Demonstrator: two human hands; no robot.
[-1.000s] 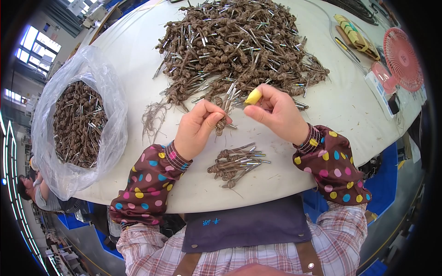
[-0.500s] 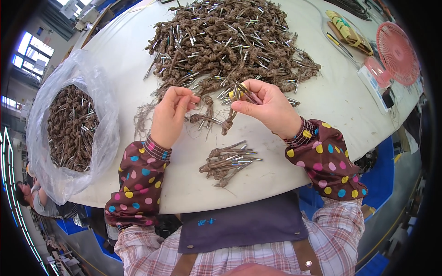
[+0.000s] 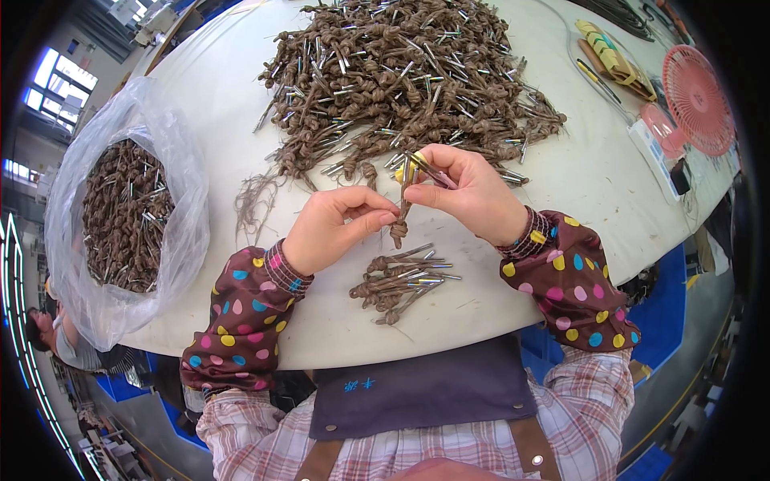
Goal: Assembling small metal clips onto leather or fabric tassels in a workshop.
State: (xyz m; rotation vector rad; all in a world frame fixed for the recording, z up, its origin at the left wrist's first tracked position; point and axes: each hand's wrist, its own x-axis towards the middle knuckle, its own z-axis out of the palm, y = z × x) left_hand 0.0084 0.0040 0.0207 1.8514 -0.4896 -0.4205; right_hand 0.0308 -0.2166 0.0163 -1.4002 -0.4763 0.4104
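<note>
Seen from the head camera, where the white table [image 3: 513, 280] curves round in front of the person, its near edge runs just ahead of the apron [image 3: 425, 389]. Pale tabletop stretches to the right of the right hand [image 3: 469, 191], as far as the pink fan [image 3: 699, 100] near the right edge. On the far side, a big pile of knotted cords [image 3: 393, 88] comes close to the fingers; on the left, a clear plastic bag [image 3: 192, 208] stands well apart from the left hand [image 3: 333, 228], with loose threads [image 3: 255, 204] between.

One knotted cord [image 3: 399, 231] is held over the table between the hands. The right thumb and forefinger grip its upper part, along with a slim dark piece whose kind I cannot tell. The left thumb and forefinger are pinched together beside the cord, just above its knot; whether a strand lies between them I cannot tell. Its long axis runs roughly toward the person, slightly slanted, knot nearest and metal tips away. Nearer the table edge, a small bunch of cords [image 3: 393, 284] points its tips rightward.
</note>
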